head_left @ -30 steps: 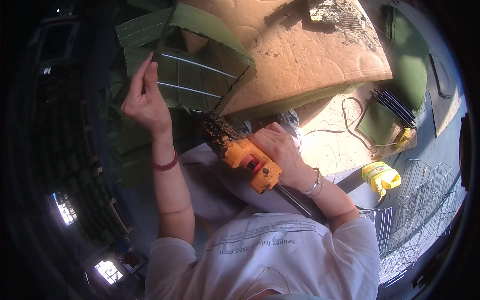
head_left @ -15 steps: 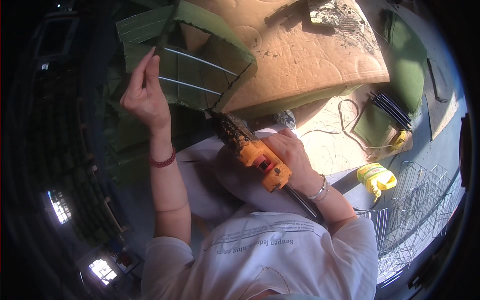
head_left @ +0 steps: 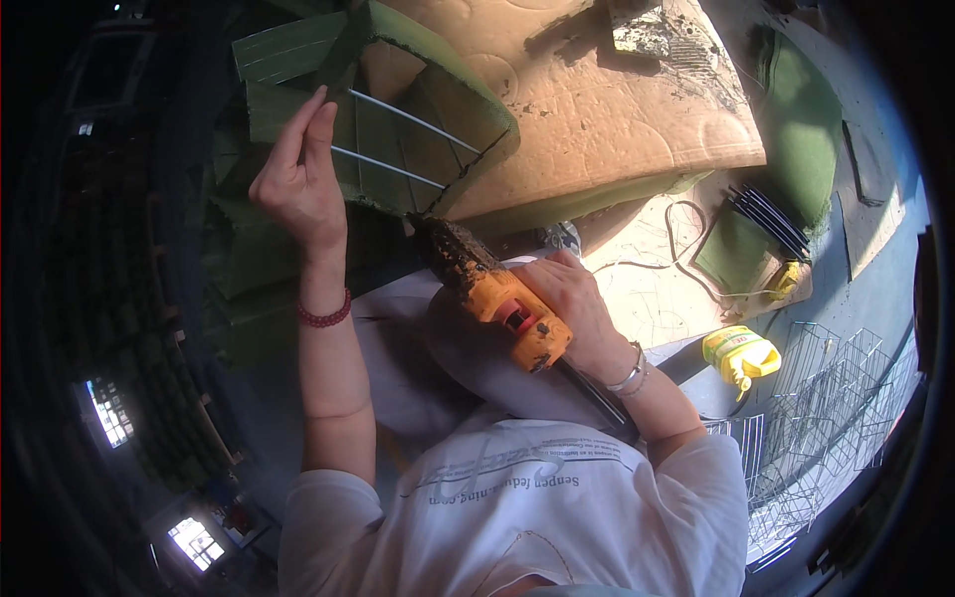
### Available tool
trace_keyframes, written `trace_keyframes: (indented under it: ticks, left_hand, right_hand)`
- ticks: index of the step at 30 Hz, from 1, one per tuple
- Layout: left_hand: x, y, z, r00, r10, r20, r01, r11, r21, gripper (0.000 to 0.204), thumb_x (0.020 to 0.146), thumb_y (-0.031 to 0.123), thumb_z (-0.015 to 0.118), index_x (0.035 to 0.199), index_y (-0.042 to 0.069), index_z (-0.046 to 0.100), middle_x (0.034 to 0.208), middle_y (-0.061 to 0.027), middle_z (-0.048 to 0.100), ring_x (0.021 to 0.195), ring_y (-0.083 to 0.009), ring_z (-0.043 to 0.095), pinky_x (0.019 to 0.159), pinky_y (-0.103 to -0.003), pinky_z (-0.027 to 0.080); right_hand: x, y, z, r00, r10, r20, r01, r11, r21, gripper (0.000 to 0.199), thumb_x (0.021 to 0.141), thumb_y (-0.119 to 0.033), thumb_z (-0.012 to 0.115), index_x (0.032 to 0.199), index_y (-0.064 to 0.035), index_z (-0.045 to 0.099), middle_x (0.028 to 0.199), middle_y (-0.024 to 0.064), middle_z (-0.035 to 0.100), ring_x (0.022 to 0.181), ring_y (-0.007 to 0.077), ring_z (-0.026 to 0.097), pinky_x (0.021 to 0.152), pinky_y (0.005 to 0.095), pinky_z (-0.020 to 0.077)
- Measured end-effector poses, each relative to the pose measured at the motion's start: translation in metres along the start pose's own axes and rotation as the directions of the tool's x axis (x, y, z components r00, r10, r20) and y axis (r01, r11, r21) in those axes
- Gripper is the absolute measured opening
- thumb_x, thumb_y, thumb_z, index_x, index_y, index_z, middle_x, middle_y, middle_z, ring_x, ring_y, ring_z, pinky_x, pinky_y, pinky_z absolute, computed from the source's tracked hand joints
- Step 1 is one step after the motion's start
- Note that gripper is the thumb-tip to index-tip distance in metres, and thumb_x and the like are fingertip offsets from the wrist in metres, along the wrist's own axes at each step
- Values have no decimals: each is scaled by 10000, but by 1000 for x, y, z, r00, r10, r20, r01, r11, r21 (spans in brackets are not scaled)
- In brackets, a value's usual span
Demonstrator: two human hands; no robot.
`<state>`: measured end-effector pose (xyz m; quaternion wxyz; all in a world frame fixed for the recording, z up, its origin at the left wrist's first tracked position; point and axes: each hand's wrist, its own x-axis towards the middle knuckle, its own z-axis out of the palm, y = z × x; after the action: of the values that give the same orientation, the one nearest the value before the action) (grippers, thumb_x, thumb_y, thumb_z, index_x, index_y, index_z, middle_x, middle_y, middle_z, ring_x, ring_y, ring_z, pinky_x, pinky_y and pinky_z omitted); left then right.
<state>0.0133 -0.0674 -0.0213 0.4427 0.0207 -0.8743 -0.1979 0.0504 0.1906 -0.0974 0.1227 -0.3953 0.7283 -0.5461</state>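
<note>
Hovering at left, the left hand (head_left: 306, 199) had thumb and forefinger close together beside the green fabric box (head_left: 477, 88) at upper left; whether they gripped its edge could not be told. A loose hold might have let its pale rods (head_left: 415, 121) shift. Rightward, the orange glue gun (head_left: 494, 297), wrapped by the right hand (head_left: 569, 300), had its crusted tip by the box's near corner; a slip could have smeared the box.
</note>
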Motion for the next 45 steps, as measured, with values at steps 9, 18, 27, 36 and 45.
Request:
trace_keyframes:
  ticks: [9, 18, 27, 36, 45]
  left_hand:
    - [0, -4, 0, 1000, 25, -11, -26, 1000, -5, 161, 827, 25, 688, 984, -5, 707, 883, -104, 721, 710, -96, 648, 638, -227, 499]
    - [1, 2, 1, 999, 42, 2, -42, 999, 27, 164, 818, 32, 699, 977, -7, 705, 872, -116, 718, 702, -109, 658, 617, -235, 500]
    - [38, -1, 17, 990, 141, 31, -141, 990, 4, 118, 800, 108, 705, 905, 54, 703, 793, -121, 679, 658, -258, 660, 558, -307, 502]
    - [100, -27, 15, 970, 75, 232, -30, 981, -194, 187, 866, 236, 636, 892, 69, 714, 708, -163, 618, 581, -243, 619, 538, -316, 445]
    - [135, -42, 25, 900, 13, 435, 96, 969, -227, 273, 884, 246, 627, 853, -21, 672, 570, -78, 519, 575, -41, 452, 551, -273, 376]
  right_hand:
    - [2, -1, 9, 997, -56, -52, 57, 998, 32, 299, 708, -212, 682, 902, -26, 551, 740, 116, 561, 714, 289, 562, 717, 357, 383]
    - [-4, 4, 4, 1000, -10, -25, 10, 1000, -14, 302, 708, -191, 687, 933, -29, 567, 784, 108, 574, 735, 286, 573, 736, 351, 396]
    - [-33, 8, -37, 895, 360, -263, -295, 921, 257, 288, 745, -132, 742, 1005, -41, 657, 883, 35, 672, 790, 146, 623, 708, 295, 494]
    - [11, 71, -89, 628, 576, -523, 165, 558, 813, 359, 979, -308, 490, 1205, -29, 495, 1083, 95, 606, 1005, 222, 605, 927, 350, 473]
    - [129, 161, -132, 552, 722, -416, 191, 377, 907, 457, 859, -541, 605, 1067, -143, 519, 960, 31, 543, 925, 185, 544, 845, 369, 480]
